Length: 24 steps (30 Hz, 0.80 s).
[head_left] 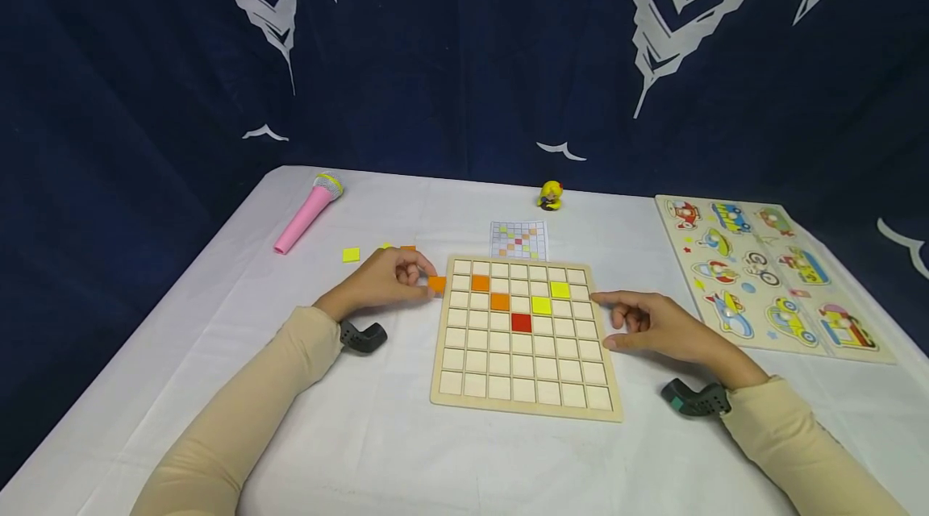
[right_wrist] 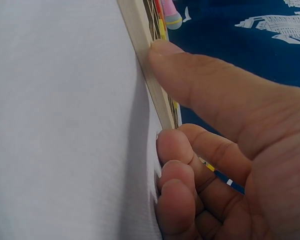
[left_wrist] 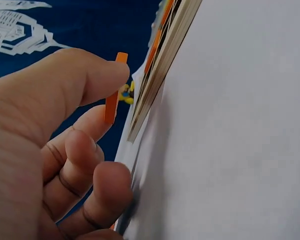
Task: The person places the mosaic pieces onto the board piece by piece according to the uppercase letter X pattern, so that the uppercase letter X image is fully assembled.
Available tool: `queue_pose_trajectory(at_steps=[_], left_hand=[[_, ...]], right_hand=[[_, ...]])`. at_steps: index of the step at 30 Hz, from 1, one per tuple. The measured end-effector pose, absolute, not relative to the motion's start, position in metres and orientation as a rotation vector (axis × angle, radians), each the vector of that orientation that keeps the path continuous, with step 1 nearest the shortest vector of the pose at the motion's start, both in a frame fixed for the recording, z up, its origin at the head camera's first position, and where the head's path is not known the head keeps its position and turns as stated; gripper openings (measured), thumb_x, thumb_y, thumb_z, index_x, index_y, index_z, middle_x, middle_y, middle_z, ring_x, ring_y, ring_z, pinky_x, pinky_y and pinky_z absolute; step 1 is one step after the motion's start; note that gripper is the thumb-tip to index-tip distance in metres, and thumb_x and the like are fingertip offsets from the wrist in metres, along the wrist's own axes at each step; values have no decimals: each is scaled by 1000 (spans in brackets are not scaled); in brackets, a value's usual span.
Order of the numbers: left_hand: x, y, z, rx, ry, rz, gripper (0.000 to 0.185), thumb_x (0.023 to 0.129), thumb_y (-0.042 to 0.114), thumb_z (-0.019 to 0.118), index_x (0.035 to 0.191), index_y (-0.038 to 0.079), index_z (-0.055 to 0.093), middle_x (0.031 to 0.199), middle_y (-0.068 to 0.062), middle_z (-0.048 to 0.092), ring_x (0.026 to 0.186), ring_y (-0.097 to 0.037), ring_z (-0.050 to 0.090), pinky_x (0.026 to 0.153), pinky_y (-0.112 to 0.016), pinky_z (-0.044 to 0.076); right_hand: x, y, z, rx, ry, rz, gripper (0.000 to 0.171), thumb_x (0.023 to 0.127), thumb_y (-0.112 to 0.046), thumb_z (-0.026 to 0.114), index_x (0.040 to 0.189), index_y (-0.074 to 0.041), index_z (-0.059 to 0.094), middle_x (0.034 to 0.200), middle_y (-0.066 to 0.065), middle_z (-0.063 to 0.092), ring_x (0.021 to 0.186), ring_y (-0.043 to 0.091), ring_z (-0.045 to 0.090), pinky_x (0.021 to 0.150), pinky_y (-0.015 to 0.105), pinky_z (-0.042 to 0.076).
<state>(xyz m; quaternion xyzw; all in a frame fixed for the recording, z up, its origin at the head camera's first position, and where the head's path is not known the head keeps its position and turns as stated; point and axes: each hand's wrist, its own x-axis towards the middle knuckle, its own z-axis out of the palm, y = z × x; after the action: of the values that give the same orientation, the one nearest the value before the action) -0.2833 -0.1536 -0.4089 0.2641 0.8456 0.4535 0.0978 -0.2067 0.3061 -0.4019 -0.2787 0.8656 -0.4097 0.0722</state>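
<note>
My left hand (head_left: 383,282) is pinching an orange tile (head_left: 436,284) between thumb and fingertip, right at the left edge of the wooden grid board (head_left: 524,407) — the tile's off the board, just beside its upper rows. My right hand (head_left: 656,326) holds nothing, fingers loosely curled, thumb pressed against the board's right edge. On the board: two orange tiles, two yellow, one red (head_left: 520,322). Pattern card (head_left: 518,239) sits just behind it — pink microphone (head_left: 306,215) far left.

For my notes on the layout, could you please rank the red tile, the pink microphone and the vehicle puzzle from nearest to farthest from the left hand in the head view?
1. Red tile, on the grid board, right of the left hand.
2. Pink microphone, far left.
3. Vehicle puzzle, far right.
</note>
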Motion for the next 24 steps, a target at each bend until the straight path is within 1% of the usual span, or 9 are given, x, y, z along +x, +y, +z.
queue_pose_trajectory(at_steps=[8,12,16,20,24], left_hand=[[-272,-138,-406,815,2459,1344,28,87,16,89,111,6,78,75,3,55,67,-12,46,69,-24,39],[-265,-130,-403,857,2499,1310,28,86,21,91,108,9,79,71,5,50,68,-12,46,70,-26,39],[-260,-123,-400,860,2544,1260,29,84,28,93,106,13,79,68,7,47,66,-10,44,68,-26,37],[-253,-115,-397,893,2582,1176,29,85,31,93,105,15,79,67,9,47,64,-8,43,68,-27,37],[-246,-107,-395,927,2604,1086,27,86,31,91,103,16,78,66,11,48,63,-5,43,69,-27,39]], right_hand=[[-206,306,-402,-818,2599,-1230,62,88,0,87,142,15,59,93,1,57,71,11,48,61,26,41],[-206,306,-402,-830,2599,-1231,62,87,1,87,141,16,59,92,1,57,71,10,48,61,26,41],[-207,306,-402,-837,2601,-1229,62,87,1,87,141,16,59,92,1,57,71,10,48,60,26,41],[-207,306,-403,-832,2604,-1222,63,87,0,87,141,15,59,92,1,57,71,10,48,60,26,41],[-207,306,-403,-839,2604,-1219,62,87,0,87,141,15,59,92,1,57,71,10,48,60,26,41]])
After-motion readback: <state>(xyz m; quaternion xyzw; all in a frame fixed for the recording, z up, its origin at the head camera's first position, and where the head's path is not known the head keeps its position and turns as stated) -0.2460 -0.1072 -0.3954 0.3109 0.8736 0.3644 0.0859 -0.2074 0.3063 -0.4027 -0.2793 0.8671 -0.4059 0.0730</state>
